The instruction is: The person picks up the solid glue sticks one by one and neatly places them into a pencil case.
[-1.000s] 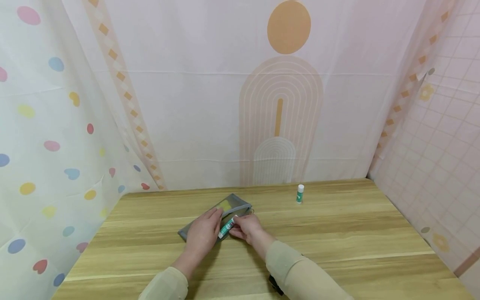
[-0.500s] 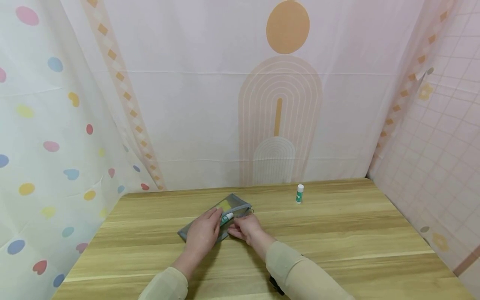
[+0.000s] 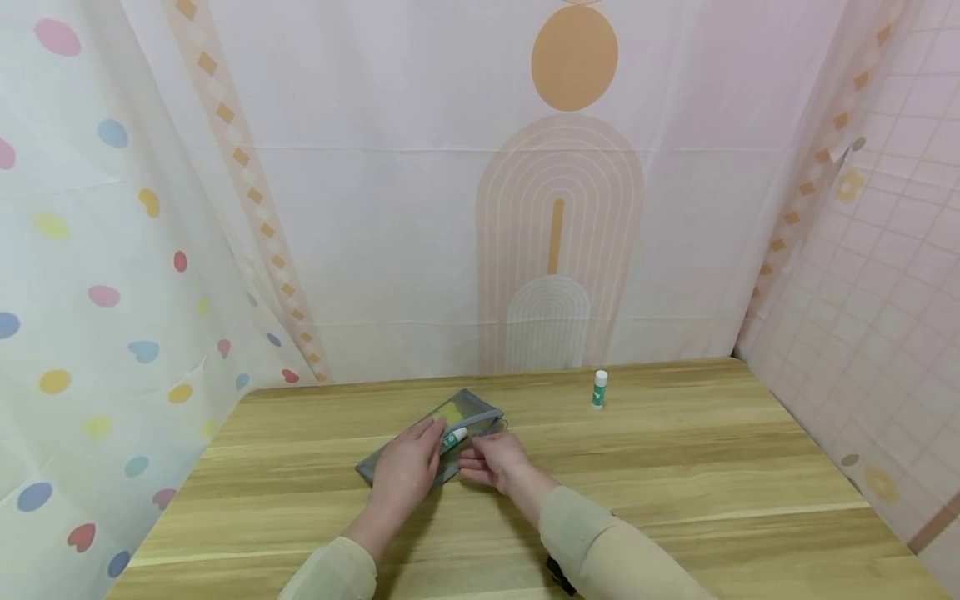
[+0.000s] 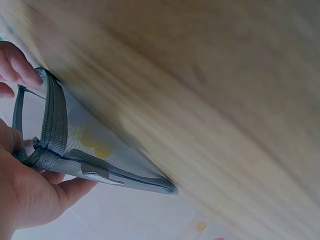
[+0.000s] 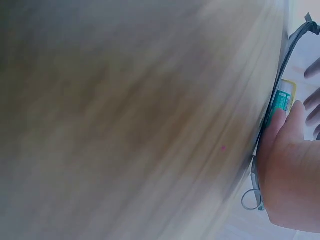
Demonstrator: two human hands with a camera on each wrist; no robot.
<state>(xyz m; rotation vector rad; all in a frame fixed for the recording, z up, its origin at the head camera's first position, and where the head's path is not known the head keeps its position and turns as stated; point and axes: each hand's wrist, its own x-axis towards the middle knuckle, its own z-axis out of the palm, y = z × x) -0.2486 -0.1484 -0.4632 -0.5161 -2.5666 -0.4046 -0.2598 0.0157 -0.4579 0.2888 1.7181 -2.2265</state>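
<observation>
A grey mesh zip pouch (image 3: pixel 390 454) lies slanted on the wooden table, its zipper side open. My left hand (image 3: pixel 407 467) grips it by the edge of the opening, with fingers (image 4: pixel 75 191) behind the mesh and the thumb at the rim. A green-and-white glue stick (image 3: pixel 453 439) lies in the pouch's mouth, its white cap end showing and the rest behind my left fingers. Just right of the opening my right hand (image 3: pixel 497 462) has relaxed fingers with nothing between them. Through the mesh shows something yellow (image 4: pixel 92 143).
A second glue stick (image 3: pixel 599 390) stands upright toward the back right of the wooden table (image 3: pixel 712 467). A metal ring (image 5: pixel 251 199) hangs at the pouch's corner. Patterned curtains (image 3: pixel 375 250) enclose the back and both sides.
The glue stick, pinched by my right fingers a second ago, has gone into the pouch and been let go. My right hand has loosened; the left keeps its hold.
</observation>
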